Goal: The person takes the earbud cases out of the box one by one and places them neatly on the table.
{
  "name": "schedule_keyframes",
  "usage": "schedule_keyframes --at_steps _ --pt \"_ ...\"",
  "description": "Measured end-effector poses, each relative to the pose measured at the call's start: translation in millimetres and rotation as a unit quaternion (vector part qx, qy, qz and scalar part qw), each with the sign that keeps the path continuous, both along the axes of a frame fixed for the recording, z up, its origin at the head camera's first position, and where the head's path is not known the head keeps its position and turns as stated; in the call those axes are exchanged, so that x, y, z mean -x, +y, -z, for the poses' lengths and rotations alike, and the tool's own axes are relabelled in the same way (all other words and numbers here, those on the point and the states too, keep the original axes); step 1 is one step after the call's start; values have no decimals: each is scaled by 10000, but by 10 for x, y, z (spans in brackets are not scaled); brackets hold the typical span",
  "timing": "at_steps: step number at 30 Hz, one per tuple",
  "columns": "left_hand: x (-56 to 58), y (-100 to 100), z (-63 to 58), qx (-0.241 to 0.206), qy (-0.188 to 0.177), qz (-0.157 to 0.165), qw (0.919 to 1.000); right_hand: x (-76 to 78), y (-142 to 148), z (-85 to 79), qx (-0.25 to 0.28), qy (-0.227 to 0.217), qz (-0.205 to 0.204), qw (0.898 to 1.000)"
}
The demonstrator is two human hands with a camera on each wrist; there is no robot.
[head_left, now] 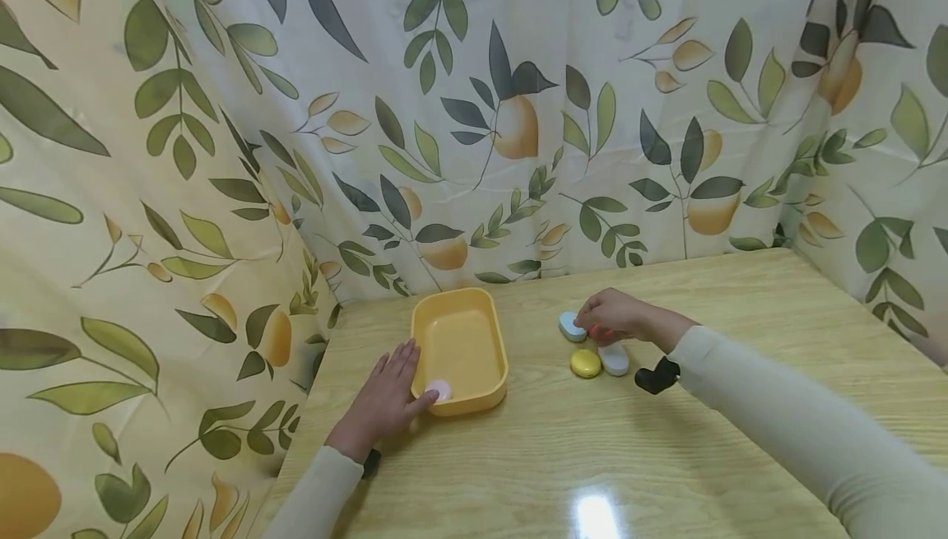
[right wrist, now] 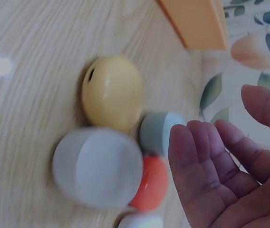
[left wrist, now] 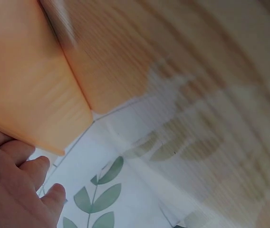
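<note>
My left hand rests along the left side of a yellow-orange tray, its fingers straight and its thumb over the near rim. A pink round piece lies inside the tray beside that thumb. Over a group of small rounded pieces hovers my right hand; in the right wrist view its thumb and fingers are apart with nothing between them. The group includes a light blue piece, a red one, a yellow one with a dark slot and a whitish-grey one.
The pieces stand on a light wood table, to the right of the tray. Another whitish piece shows at the bottom of the right wrist view. A leaf-and-fruit patterned curtain hangs behind and at both sides.
</note>
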State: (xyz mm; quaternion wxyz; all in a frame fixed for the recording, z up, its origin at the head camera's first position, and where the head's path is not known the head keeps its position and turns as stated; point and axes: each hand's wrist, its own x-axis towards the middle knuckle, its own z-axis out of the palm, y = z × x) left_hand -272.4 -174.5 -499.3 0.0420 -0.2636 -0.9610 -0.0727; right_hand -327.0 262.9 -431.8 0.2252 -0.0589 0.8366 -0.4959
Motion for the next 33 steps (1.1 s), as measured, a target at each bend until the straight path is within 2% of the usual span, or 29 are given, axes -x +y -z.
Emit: schedule_keyframes --at_steps 3,9,15,21,27,33 --pt "-13 -25 23 -66 44 9 10000 35 -137 7 -38 26 -115 9999" --pt "-16 -55 32 -53 83 16 10000 96 -409 -23 372 -106 -158 9991" --pt "41 -82 -18 102 8 -2 9999 179 -655 -100 630 -66 -238 9977" --pt "65 -106 -12 -10 70 -4 10000 235 -880 -106 1016 -194 -320 9941" --pt "61 -91 19 -8 67 28 10000 280 -1004 -122 1187 -270 -381 9918" --pt "39 -55 -4 0 115 115 9999 271 -1142 -162 1322 -335 -508 9894"
